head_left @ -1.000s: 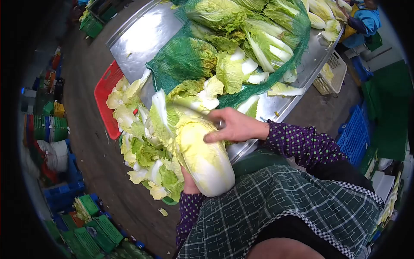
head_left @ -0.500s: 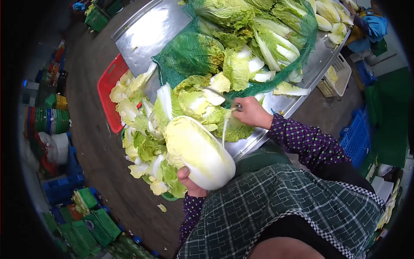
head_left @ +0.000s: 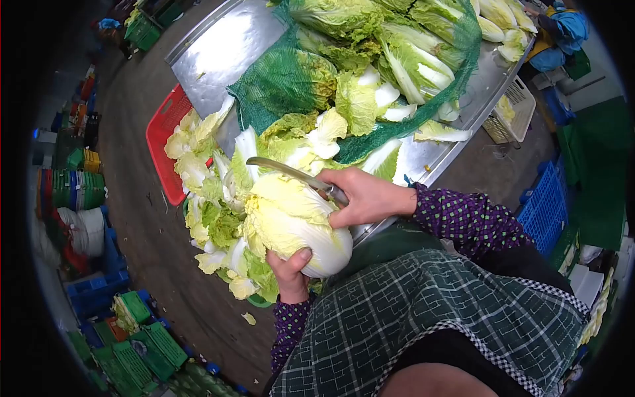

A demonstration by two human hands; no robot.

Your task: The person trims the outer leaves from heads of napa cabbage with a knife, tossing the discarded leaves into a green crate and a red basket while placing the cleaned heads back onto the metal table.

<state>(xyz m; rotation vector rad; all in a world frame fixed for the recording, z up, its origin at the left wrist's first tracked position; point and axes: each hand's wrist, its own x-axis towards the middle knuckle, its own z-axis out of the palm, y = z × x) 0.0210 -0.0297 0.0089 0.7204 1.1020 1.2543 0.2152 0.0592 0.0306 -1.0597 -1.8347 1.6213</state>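
Observation:
A pale yellow-white napa cabbage (head_left: 291,225) is held in front of my apron, over the near edge of the metal table (head_left: 225,46). My left hand (head_left: 289,272) grips it from below, thumb pressed on its near side. In my right hand (head_left: 367,193) is a knife (head_left: 291,171) with a curved blade, which points left along the top of the cabbage. The fingers of that hand also touch the cabbage's upper side. Loose trimmed leaves (head_left: 324,135) lie just beyond it, beside a green mesh sack (head_left: 271,86) with several greener cabbages (head_left: 410,59).
A red basket (head_left: 162,139) heaped with discarded leaves (head_left: 218,218) stands left of the table. Trimmed cabbages (head_left: 499,26) lie at the far right, near another person in blue (head_left: 570,36). A cream basket (head_left: 519,109) and a blue crate (head_left: 544,208) stand to the right.
My right hand and the knife have moved from over the loose leaves down-left onto the cabbage. The cabbage has turned in my left hand, showing a more ruffled leafy end.

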